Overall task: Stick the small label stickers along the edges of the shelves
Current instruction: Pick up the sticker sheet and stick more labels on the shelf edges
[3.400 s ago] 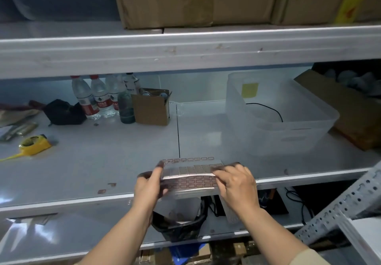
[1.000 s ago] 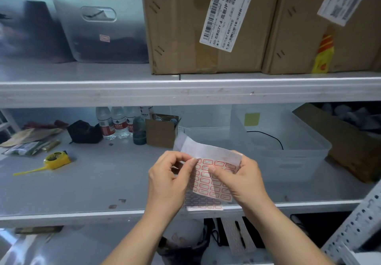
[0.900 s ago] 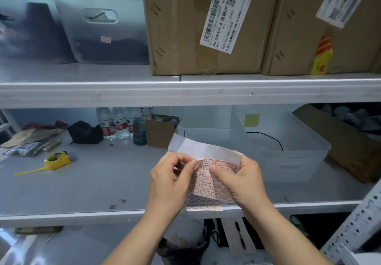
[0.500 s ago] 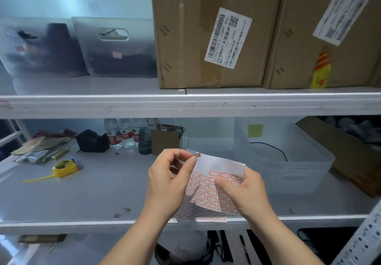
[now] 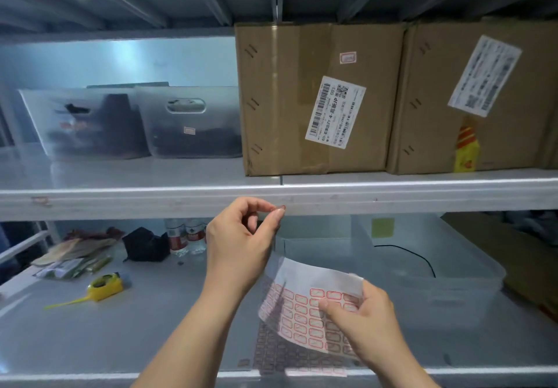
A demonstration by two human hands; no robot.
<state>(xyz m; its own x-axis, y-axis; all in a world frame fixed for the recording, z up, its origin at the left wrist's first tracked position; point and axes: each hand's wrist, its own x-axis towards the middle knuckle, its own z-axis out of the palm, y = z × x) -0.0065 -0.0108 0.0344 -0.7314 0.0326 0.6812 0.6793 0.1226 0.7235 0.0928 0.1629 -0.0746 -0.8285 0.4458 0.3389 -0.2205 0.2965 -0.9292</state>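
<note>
Shelf edge (image 5: 392, 197) meets left hand's (image 5: 241, 245) pinched sticker (image 5: 279, 208).

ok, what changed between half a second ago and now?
The left hand let go of the sticker sheet and rose to the upper shelf edge, pinching a small label sticker at its fingertips. The sticker is close to the edge; whether it touches is unclear. The right hand still holds the sheet, now lower. Boxes, bins and the tape measure stayed put.
</note>
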